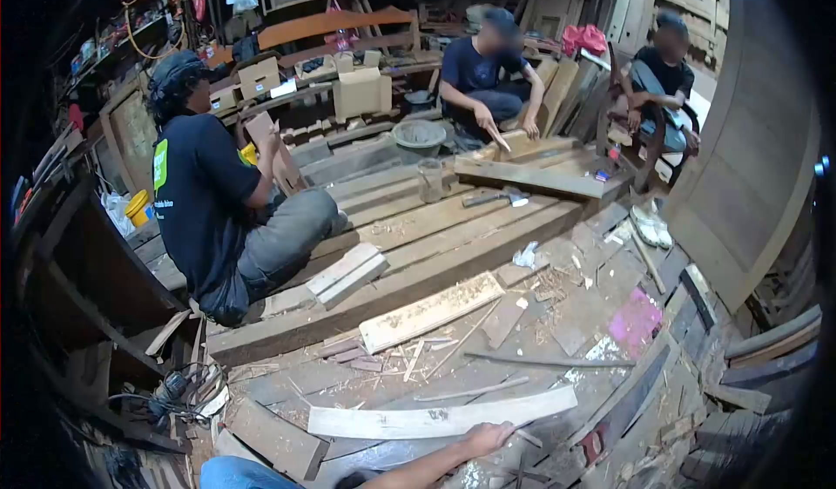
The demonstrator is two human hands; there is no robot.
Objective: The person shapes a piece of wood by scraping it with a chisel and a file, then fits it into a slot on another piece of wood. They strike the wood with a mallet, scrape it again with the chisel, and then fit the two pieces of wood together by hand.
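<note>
From the bottom edge my right hand (489, 438) reaches out to the right, its fingers closed on the near edge of a long pale wooden board (383, 423). The board lies crosswise in front of me with a few dark marks on its face; it appears bowed in this wide view. Just right of my fingers a short thin stick (528, 438) pokes out. My left hand is out of view. Part of my leg in blue jeans (246, 475) shows at the bottom left. Beyond the board lies a thin wooden strip (472, 391).
A shaving-strewn plank (431, 312) lies before a low slatted platform (396, 325). One person (205, 175) sits on it at left; another (488, 75) handles timber; a third (666, 88) sits at right. A corded power tool (170, 389) lies at lower left. A large door panel (740, 149) leans right.
</note>
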